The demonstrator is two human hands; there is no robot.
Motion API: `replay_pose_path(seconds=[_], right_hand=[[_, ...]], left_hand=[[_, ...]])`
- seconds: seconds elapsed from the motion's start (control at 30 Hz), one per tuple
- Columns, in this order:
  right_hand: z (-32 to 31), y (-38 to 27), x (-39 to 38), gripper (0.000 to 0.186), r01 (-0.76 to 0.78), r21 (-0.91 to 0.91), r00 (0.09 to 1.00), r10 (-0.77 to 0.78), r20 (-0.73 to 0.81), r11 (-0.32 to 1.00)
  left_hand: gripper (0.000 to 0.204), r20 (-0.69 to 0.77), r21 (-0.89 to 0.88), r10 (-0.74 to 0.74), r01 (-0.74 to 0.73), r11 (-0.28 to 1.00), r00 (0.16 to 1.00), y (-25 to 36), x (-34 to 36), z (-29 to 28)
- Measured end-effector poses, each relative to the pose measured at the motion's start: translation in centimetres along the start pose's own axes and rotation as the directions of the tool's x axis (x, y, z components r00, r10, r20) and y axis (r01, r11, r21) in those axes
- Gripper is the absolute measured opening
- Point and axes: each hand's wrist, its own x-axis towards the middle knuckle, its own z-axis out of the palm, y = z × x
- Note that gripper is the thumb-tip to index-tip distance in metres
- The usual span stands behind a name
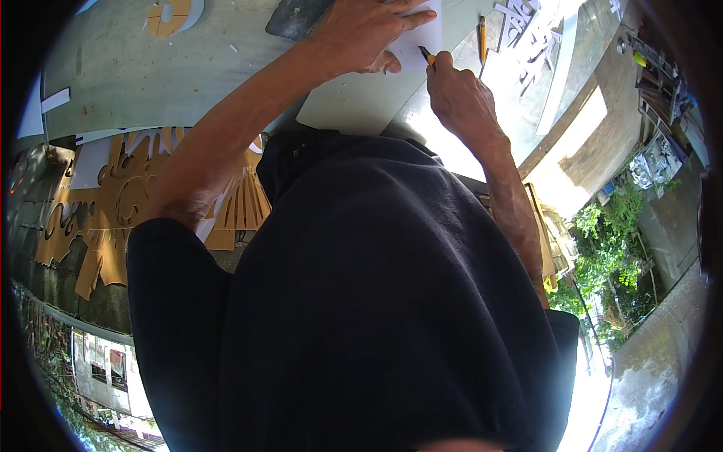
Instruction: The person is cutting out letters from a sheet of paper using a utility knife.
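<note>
My left hand [365, 34] lies on a white sheet [425, 38] at the far side of the table, fingers stretched out and apart, pressing on it. In my right hand [461, 94] is a yellow and black utility knife [429, 57], gripped low with its dark tip pointing at the sheet, just right of my left thumb. Whether the tip touches the sheet I cannot tell. Beyond my right hand lies a thin orange-yellow stick with a dark end [482, 39], perhaps a pencil.
White cut-out shapes [520, 30] are piled at the table's right. A dark flat slab [295, 18] lies by my left wrist, and a ring-shaped cut-out [169, 16] farther left. Brown cut-out board scraps [113, 196] sit below the table [188, 83] on the left.
</note>
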Motion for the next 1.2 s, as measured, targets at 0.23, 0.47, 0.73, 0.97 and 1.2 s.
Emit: replay_pose_path(seconds=[0.23,0.47,0.73,0.97,1.2], right_hand=[[1.1,0.1,-0.3,0.023,0.02,0.019,0.995,-0.018,-0.094,1.0],[0.9,-0.9,-0.5,0.022,-0.088,0.12,0.996,0.088,-0.002,0.989],[1.5,-1.0,-0.2,0.027,-0.146,0.204,0.989,0.146,0.015,0.968],[2.1,-1.1,-0.5,0.03,-0.183,0.25,0.982,0.188,0.006,0.951],[-0.3,1.0,0.1,0.026,-0.014,0.04,1.0,0.013,0.009,0.999]], left_hand=[[0.091,0.007,-0.024,-0.002,0.002,1.0,1.0,0.2,0.2,-0.5],[0.089,0.077,-0.055,-0.02,0.024,0.998,0.997,0.3,0.3,-1.2],[0.088,-0.002,-0.036,-0.006,0.006,0.999,1.0,0.1,0.0,-0.2],[0.088,0.075,-0.06,-0.015,0.02,0.998,0.997,0.5,0.4,-1.0],[0.089,0.034,-0.035,-0.114,0.116,0.993,0.993,1.9,-1.1,0.0]])
